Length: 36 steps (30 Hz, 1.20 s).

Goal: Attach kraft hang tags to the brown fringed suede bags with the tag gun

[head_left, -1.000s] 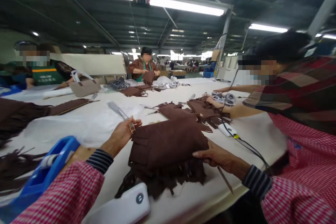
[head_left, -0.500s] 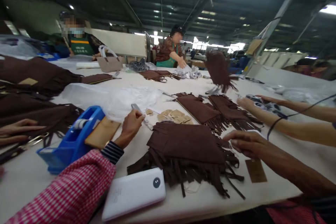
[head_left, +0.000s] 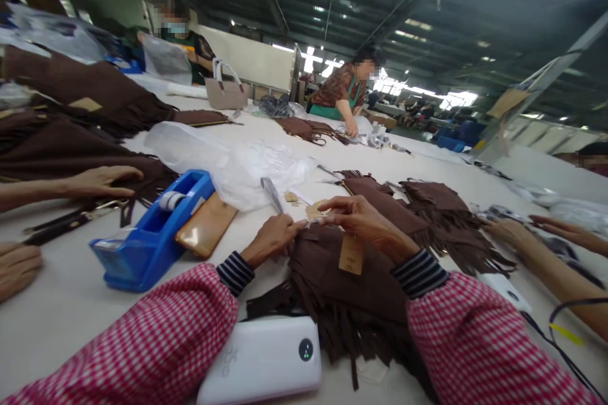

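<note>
Nearest, below the wrists: white power bank (head_left: 263,364) flat on the pale worktop (head_left: 61,323). Just beyond it, brown fringed suede bag (head_left: 351,291) lying flat under both hands, fringe trailing toward the near edge.

Left hand (head_left: 270,239) resting on the bag's upper left edge, fingers (head_left: 292,226) curled together, seemingly closed on the handle of a metal tool (head_left: 272,193) whose blade juts away past the fingertips. Right hand (head_left: 363,221) above the bag's middle, fingers pinched together on the top of a tan paper hang tag (head_left: 351,254) dangling below them against the suede.

Judged step: fastening the tag to the bag's upper edge. Next move likely calls for steadying the tag's top at the seam and bringing the tool in close.

Left of the fingers: tan wallet-like pouch (head_left: 205,234), blue tape dispenser (head_left: 152,237). Beyond the fingertips: clear plastic bags (head_left: 228,161), more fringed brown pieces (head_left: 437,215). Farther off, co-workers' hands at both sides.
</note>
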Each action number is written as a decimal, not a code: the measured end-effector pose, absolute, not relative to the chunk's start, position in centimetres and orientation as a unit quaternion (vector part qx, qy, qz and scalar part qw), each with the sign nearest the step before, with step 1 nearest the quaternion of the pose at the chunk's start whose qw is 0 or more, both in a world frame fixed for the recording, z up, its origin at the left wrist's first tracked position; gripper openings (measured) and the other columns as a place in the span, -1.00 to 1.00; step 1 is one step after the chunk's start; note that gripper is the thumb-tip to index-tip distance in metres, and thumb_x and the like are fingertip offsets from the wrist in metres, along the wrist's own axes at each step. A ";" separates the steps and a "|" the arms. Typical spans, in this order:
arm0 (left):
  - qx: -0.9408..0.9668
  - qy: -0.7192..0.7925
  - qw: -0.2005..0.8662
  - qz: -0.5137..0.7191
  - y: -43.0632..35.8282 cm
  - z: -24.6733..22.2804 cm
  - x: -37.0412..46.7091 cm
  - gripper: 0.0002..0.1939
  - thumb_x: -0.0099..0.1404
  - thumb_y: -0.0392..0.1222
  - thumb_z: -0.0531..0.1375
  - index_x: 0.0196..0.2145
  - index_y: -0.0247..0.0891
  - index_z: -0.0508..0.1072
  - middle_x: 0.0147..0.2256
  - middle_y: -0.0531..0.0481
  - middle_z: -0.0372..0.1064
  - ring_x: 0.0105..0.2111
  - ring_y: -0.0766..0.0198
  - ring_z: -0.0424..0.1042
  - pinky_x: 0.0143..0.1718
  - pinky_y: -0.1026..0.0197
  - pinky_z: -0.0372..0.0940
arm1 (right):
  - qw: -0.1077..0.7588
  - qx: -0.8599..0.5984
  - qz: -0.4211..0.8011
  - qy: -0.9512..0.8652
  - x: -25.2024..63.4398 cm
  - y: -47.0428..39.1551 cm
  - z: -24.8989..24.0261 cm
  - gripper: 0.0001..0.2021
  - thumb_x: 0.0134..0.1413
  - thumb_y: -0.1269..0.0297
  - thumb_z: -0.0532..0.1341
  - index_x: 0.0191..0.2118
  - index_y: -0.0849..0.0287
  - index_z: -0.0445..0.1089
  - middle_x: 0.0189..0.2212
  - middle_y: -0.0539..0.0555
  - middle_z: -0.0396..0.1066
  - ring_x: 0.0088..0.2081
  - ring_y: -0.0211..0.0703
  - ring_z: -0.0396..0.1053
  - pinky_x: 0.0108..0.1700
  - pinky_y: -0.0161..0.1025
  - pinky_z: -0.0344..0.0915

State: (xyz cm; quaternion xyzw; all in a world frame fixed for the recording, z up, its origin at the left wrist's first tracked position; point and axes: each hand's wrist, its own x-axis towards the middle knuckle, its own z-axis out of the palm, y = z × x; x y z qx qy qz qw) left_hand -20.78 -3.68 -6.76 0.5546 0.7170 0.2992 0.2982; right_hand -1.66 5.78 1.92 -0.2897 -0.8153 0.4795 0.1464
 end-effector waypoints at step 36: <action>0.143 0.484 0.562 0.655 -2.4 -8.3 -20.0 -0.80 0.17 -0.40 0.32 -0.22 -0.40 0.45 -0.37 -0.08 0.50 -0.52 0.36 0.44 -0.60 0.39 0.28 | 0.283 -0.309 0.436 -0.797 -4.3 6.6 -3.6 -0.79 -0.11 0.29 0.31 -0.31 0.23 0.60 -0.34 0.10 0.58 -0.30 -0.08 0.47 -0.28 -0.24 0.34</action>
